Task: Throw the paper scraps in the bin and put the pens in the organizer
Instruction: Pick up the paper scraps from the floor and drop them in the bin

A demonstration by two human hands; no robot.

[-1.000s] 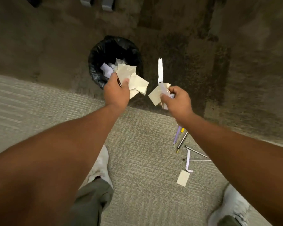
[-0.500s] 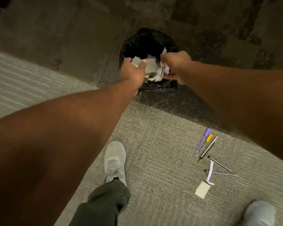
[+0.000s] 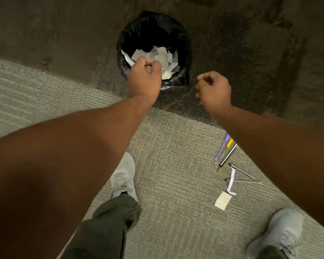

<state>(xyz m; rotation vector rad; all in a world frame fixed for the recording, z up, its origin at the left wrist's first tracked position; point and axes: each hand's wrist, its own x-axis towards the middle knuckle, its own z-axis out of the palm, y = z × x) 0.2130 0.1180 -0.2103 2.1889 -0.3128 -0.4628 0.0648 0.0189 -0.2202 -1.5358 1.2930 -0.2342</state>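
The bin [image 3: 153,34], lined with a black bag, stood on the dark floor just past the far edge of the pale carpet [image 3: 176,165], and a heap of paper scraps [image 3: 165,57] lay inside it. The left hand [image 3: 145,77] hung over the bin's near rim, curled into a loose fist with its fingertips right at the scraps; whether it gripped any of them could not be told. The right hand [image 3: 212,90] was to the right of the bin and clear of it, also curled shut, with nothing visible in it. On the carpet, toward its right side and partly under the right forearm, lay the pens: a purple pen [image 3: 221,149], a yellow-capped pen [image 3: 229,143] just beside it, a black-and-silver pen [image 3: 228,157] alongside those, and two thin pens [image 3: 243,171] crossing nearer the person. A curled white paper strip [image 3: 232,182] lay over the thin pens, and a cream paper square [image 3: 223,200] rested just nearer. The person's grey shoes [image 3: 123,176] stood on the carpet, one near its middle and one at the near right corner.
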